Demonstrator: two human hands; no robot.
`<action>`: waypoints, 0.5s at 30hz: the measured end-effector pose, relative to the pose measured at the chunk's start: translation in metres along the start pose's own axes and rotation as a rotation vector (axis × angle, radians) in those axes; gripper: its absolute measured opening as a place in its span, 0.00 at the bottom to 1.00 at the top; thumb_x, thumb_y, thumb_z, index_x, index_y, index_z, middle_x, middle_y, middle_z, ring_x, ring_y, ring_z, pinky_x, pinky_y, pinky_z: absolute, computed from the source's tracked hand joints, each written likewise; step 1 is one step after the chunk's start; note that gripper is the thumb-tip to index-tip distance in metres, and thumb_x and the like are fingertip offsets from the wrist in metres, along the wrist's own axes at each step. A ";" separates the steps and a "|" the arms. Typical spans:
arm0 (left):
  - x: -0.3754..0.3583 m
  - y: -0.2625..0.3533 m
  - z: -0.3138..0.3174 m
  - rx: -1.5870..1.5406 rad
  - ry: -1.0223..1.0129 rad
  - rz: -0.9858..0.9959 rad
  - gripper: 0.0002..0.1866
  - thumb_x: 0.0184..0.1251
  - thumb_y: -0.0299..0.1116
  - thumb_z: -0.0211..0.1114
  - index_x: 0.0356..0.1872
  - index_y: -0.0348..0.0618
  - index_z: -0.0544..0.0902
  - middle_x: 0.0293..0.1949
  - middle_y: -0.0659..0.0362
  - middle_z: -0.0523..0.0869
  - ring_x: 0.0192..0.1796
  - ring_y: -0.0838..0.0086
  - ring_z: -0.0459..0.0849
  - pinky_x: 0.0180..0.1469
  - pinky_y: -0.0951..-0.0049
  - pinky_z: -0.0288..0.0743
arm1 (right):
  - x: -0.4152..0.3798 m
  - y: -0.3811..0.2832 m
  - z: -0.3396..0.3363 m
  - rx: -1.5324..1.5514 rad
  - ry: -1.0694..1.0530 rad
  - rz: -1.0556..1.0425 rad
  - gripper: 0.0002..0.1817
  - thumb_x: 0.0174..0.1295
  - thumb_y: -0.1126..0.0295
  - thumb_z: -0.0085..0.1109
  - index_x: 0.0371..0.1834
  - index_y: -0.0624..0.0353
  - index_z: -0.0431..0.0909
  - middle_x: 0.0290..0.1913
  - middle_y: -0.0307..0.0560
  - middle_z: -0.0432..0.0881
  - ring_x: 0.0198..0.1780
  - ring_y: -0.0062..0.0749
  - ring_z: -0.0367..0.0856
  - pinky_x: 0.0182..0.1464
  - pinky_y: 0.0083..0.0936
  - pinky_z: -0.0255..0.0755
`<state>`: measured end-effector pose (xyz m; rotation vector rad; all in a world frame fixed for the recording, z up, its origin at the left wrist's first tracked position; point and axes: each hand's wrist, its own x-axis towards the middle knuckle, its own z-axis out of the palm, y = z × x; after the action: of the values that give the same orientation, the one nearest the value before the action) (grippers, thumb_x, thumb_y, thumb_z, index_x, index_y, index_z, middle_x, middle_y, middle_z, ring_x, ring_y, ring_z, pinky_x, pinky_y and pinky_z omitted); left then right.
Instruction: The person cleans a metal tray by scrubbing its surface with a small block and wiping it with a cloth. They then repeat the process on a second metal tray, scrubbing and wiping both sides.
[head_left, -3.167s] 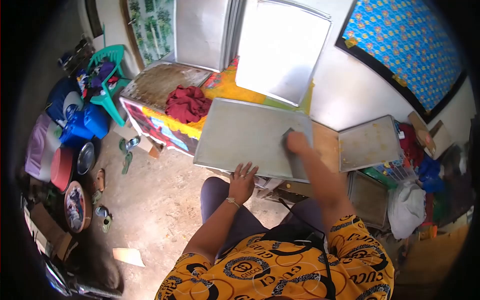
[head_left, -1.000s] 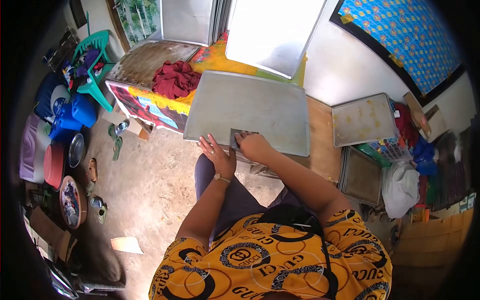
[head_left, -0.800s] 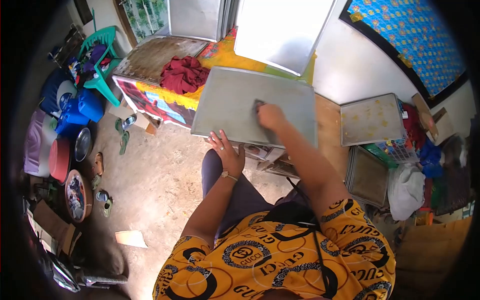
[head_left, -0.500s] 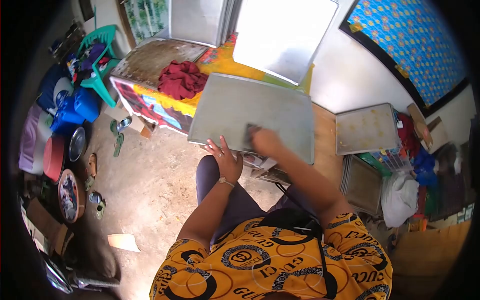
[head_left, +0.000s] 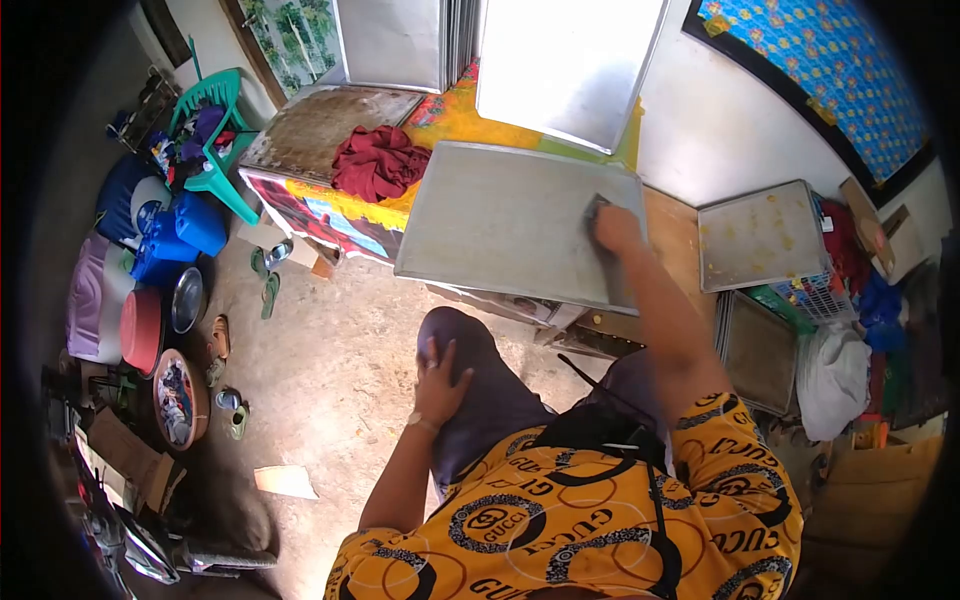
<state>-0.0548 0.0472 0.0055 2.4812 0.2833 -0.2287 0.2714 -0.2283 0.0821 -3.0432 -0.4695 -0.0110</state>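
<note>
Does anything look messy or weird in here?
Yes: the spotted tray by the basket has yellow patches, while the grey tray under the right hand looks plainer. Also, sandals lie scattered on the floor.

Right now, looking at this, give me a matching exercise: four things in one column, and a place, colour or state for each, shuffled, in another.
1. Left hand
2. Right hand
3. Cloth
4. Chair

A. Green
B. At the left leg
C. Dark red, crumpled
D. Holding a dark piece at the gray tray

Pairs: 1-B, 2-D, 3-C, 4-A.
</note>
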 end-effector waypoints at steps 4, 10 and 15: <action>-0.028 -0.040 0.003 -0.853 -0.143 -0.247 0.39 0.66 0.59 0.51 0.71 0.44 0.58 0.72 0.43 0.51 0.72 0.49 0.56 0.70 0.65 0.55 | -0.048 0.016 -0.018 -0.011 -0.117 -0.044 0.15 0.57 0.70 0.47 0.45 0.63 0.76 0.43 0.59 0.81 0.43 0.51 0.82 0.44 0.44 0.76; 0.019 -0.106 0.003 0.549 0.243 -0.364 0.34 0.67 0.59 0.51 0.65 0.44 0.67 0.62 0.41 0.71 0.62 0.49 0.72 0.64 0.61 0.64 | -0.145 -0.051 0.005 -0.100 -0.149 -0.432 0.27 0.59 0.71 0.45 0.66 0.59 0.64 0.64 0.55 0.68 0.64 0.46 0.68 0.58 0.42 0.70; 0.108 -0.047 -0.091 -0.968 0.418 -0.281 0.36 0.64 0.56 0.56 0.64 0.38 0.68 0.57 0.54 0.76 0.55 0.65 0.75 0.54 0.67 0.68 | -0.138 -0.033 0.009 -0.060 -0.046 -0.348 0.25 0.60 0.72 0.44 0.63 0.57 0.67 0.60 0.54 0.73 0.60 0.46 0.73 0.56 0.41 0.71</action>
<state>0.0463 0.1550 0.0261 1.4964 0.7209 0.2719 0.1300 -0.2372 0.0728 -2.9797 -1.0125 0.0285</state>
